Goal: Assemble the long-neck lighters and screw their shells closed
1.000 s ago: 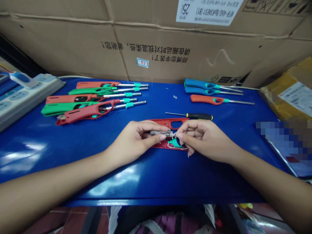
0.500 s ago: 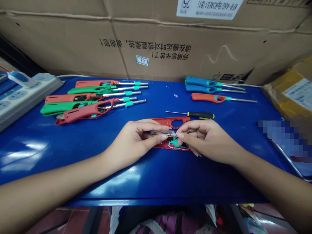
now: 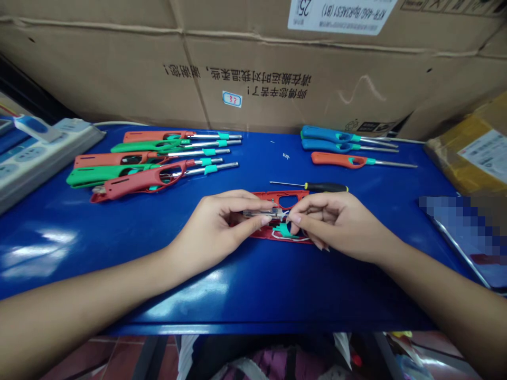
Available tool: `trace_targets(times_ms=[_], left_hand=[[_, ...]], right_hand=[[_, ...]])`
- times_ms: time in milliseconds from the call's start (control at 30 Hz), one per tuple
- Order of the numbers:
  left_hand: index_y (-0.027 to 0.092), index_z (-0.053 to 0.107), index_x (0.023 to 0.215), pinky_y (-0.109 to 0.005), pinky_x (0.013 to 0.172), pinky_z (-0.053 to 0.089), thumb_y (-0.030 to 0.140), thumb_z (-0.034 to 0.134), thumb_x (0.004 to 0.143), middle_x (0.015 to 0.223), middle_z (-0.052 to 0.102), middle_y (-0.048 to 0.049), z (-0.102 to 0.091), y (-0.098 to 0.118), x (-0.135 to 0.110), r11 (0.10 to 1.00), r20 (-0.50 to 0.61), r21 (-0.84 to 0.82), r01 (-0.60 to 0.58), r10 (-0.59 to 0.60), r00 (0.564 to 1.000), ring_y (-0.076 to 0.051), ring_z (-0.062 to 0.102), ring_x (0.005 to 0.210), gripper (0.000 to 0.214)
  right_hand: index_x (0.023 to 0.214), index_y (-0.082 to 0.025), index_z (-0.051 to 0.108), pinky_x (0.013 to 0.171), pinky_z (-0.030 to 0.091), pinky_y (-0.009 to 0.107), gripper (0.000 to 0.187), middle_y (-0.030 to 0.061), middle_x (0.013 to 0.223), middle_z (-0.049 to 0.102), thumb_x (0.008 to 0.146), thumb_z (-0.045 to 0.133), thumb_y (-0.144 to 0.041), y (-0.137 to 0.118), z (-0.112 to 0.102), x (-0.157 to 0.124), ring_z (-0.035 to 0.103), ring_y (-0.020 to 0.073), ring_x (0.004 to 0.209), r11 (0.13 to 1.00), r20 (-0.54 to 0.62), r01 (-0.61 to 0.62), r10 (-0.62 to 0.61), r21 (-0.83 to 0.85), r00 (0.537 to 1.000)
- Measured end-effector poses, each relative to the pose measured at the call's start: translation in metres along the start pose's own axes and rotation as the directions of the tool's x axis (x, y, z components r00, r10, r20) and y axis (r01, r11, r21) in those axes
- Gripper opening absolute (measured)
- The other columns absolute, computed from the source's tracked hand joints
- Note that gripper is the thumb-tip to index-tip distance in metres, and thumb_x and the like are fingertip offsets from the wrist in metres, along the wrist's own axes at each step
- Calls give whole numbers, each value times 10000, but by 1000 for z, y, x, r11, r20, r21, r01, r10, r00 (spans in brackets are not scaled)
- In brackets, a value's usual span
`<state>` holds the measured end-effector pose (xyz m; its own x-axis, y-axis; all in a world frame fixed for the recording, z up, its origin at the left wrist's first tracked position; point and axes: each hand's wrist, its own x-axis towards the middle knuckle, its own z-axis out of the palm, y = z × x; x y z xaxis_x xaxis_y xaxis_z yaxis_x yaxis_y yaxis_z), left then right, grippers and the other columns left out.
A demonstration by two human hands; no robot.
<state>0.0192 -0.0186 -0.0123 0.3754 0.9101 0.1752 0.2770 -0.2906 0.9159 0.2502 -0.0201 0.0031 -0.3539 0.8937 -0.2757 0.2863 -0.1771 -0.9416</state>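
Between the thumb and fingers of my left hand (image 3: 232, 214) lies a clear fuel tank (image 3: 263, 212), held level with its valve end to the right. My right hand (image 3: 330, 221) pinches at that valve end; what sits in its fingertips is too small to make out. Beneath both hands are two red lighter shell halves (image 3: 273, 196), lying opened on the table. The nearer half holds a turquoise trigger (image 3: 284, 230) and a white wire (image 3: 291, 240), and my hands cover part of it. A screwdriver (image 3: 327, 187) with a black and yellow handle rests just behind.
Several long-necked lighters (image 3: 134, 179) in red, green and orange lie at left on the blue table (image 3: 222, 279). Blue and orange lighters (image 3: 332, 159) lie back right. Around stand a power strip (image 3: 35, 153), a large cardboard box (image 3: 130, 79) and a phone (image 3: 467, 237). Small springs (image 3: 285, 156) lie mid-table.
My right fingertips have shifted slightly right, away from the tank, and more of its valve end shows. The left hand keeps its grip almost unmoved.
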Motion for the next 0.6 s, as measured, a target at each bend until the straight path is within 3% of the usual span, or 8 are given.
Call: trace_targets(times_ms=[167,467,600], left_hand=[[220,810,1072,-197,703,580,209,742,882,1037,779,-30,0,-2,1,1000,23,-1,-13,13,1000,-135,736,874,202],[174,812,1042,-212,707,592,224,744,877,1027,794,-55,2,0,1,1000,18,6,-10,10,1000,-151,750,869,185],[179,803,1073,-228,725,589,243,728,901,1034,789,-49,-4,0,4,996,59,57,-63,59,996,-149,744,875,198]], right_hand=[[863,-159,717,405,409,185,194,26,729,730,851,734,-351,2,-1,1,508,52,443,999,-8,40,-40,17,999],[859,-167,729,380,344,206,272,65,780,755,863,713,-438,5,1,-1,461,53,412,999,-5,5,-5,-47,1000],[911,-168,718,401,364,226,273,48,753,729,905,655,-434,6,1,0,476,70,422,992,10,49,-48,-120,999]])
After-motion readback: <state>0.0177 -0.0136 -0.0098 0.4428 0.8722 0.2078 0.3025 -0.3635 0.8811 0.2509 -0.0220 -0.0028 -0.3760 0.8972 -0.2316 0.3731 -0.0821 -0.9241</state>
